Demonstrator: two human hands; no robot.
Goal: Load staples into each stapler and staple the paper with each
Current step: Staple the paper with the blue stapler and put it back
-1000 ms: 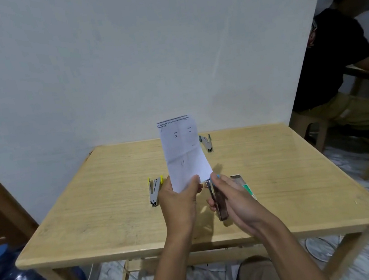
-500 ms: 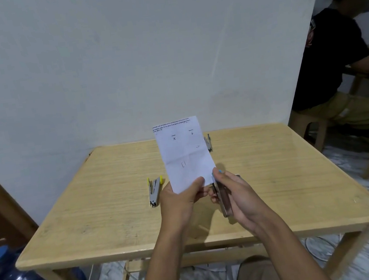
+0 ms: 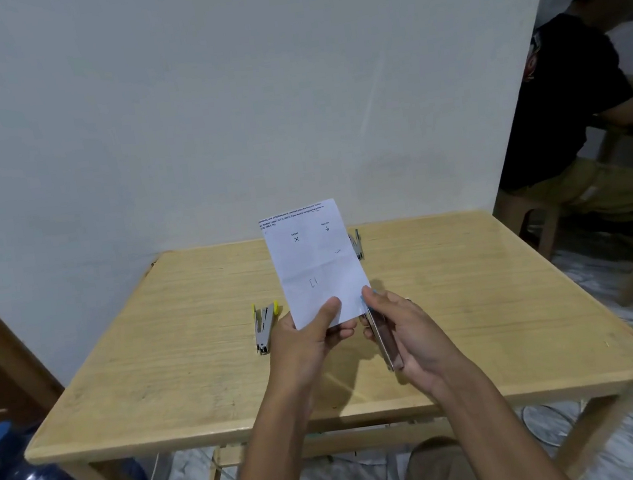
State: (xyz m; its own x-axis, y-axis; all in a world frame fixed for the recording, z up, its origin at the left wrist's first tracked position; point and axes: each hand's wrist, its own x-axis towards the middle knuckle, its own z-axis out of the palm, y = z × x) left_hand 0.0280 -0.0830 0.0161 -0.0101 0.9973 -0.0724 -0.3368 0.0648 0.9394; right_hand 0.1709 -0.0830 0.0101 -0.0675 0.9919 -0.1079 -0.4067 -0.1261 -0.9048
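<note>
Left grip point(image 3: 311, 340): thumb and fingers pinched the lower edge of the paper point(image 3: 314, 264), which stood upright over the desk point(image 3: 159, 339).
Right grip point(image 3: 410, 332): wrapped round the held stapler point(image 3: 383, 335); its nose met the paper's corner, mouth hard to make out.
Yellow-tipped stapler point(image 3: 265, 326): lay on the desk, left of the hands.
Far stapler point(image 3: 356, 245): partly hidden behind the paper.

The table point(image 3: 474, 300) is smooth pale wood with a slight sheen. The paper point(image 3: 314, 264) is matt and creased; the left stapler point(image 3: 263, 326) is metal with yellow plastic.
</note>
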